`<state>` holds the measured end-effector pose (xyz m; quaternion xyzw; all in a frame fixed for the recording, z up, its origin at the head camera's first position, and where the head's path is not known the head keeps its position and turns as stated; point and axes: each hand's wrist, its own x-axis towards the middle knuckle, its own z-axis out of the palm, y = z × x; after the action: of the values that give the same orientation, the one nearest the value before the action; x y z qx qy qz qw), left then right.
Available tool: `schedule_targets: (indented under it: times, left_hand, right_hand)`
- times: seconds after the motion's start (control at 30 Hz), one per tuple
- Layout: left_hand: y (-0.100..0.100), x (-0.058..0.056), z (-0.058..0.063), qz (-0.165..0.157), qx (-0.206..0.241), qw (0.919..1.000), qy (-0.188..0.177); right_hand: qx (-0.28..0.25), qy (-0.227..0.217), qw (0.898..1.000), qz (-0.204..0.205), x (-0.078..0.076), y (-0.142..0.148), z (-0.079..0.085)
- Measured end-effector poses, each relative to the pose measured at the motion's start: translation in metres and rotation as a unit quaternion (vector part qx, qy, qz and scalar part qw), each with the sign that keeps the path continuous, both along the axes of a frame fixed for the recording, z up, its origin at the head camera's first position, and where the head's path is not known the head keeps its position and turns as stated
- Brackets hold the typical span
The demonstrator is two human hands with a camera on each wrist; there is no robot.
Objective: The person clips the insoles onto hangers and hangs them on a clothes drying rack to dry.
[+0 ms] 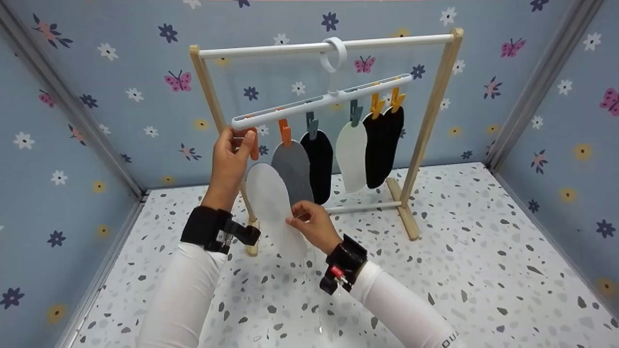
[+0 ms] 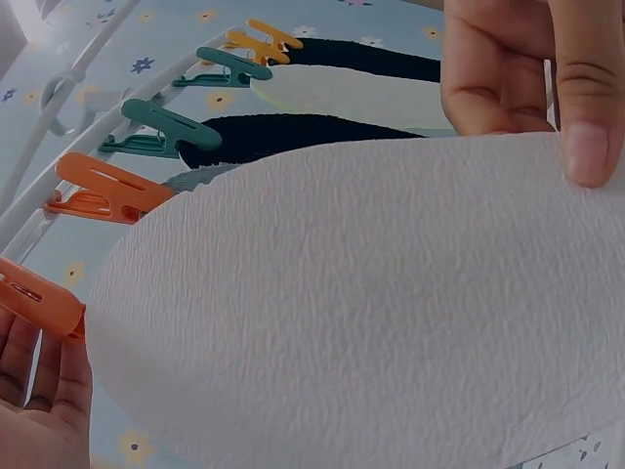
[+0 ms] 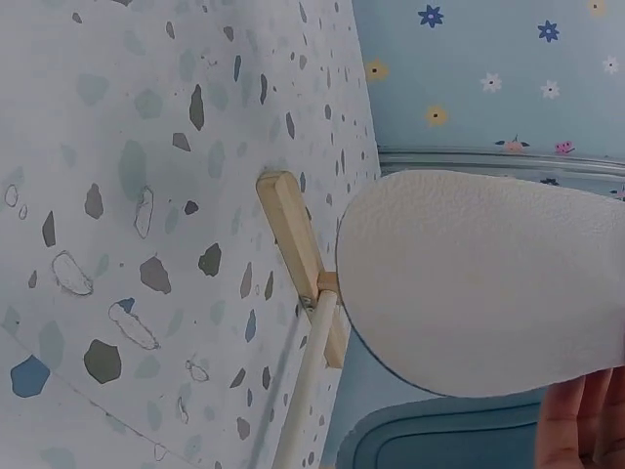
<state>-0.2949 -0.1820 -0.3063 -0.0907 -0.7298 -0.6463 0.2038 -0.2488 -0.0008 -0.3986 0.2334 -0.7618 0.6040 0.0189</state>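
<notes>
My left hand (image 1: pixel 229 162) pinches an orange clothespin (image 1: pixel 254 149) at the lower left end of a white hanger (image 1: pixel 285 112). My right hand (image 1: pixel 315 226) holds a white insole (image 1: pixel 270 195) by its side edge, below that clothespin. In the left wrist view, the insole's rounded end (image 2: pixel 156 322) meets the clothespin's tip (image 2: pixel 70 320); I cannot tell whether it lies between the jaws. Beside it, a grey insole (image 1: pixel 292 164) hangs from another orange clothespin (image 1: pixel 285 134). The right wrist view shows the insole's other end (image 3: pixel 469 283) hanging free.
A black insole (image 1: pixel 319 166) and a white one (image 1: pixel 351 154) hang from teal clothespins. Black insole shapes (image 1: pixel 382 150) hang under two yellow clothespins. The tilted hanger hooks over a white rail (image 1: pixel 271 50) on a wooden stand (image 1: pixel 425 121). Patterned walls surround the speckled surface (image 1: pixel 464 270).
</notes>
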Motion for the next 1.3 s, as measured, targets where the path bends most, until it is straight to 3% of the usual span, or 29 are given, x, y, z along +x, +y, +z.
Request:
schedule_targets:
  times: [0.27,0.43,0.73,1.3]
  left_hand:
    - [0.008,0.019,0.019,0.009,0.003,0.9993,-0.035]
    - [0.009,0.022,0.021,0.005,0.001,0.9995,-0.031]
    - [0.000,0.001,0.000,0.004,0.003,0.9999,-0.016]
    - [0.000,0.000,0.000,0.003,0.011,0.9999,-0.009]
  right_hand:
    - [0.002,-0.016,1.000,-0.004,0.000,-0.005,0.004]
    - [0.003,-0.014,1.000,-0.010,0.000,-0.005,0.002]
    - [0.006,-0.012,1.000,-0.019,-0.001,-0.007,0.004]
    - [-0.019,-0.009,1.000,-0.021,-0.008,-0.011,0.004]
